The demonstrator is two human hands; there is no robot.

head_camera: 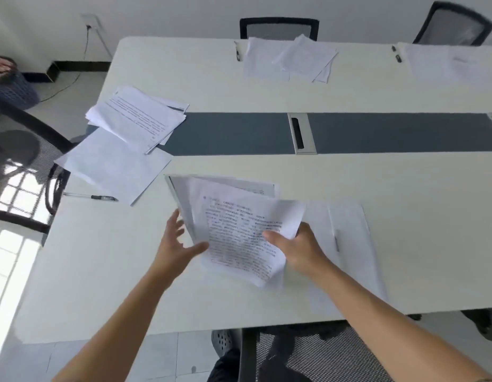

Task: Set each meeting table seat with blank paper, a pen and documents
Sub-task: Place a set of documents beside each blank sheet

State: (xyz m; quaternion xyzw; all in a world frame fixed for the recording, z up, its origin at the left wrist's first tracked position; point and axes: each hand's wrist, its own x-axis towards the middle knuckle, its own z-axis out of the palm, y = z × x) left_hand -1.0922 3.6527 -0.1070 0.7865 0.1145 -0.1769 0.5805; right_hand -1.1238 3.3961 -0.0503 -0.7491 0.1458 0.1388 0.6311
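We hold printed documents [239, 238] just above near seat. Right grip [297, 245] clamped on sheaf, left grip [176, 241] apart, fingers spread at its left edge. Blank paper [349, 224] and blurred pen [336, 239] already on bench [377, 175]. End-seat papers [134, 119] and far-side papers [289, 59] look laid. We judge only these documents remain here.

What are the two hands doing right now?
Left hand: open, fingers spread, at the left edge of the printed documents.
Right hand: holding the printed documents, thumb on top.
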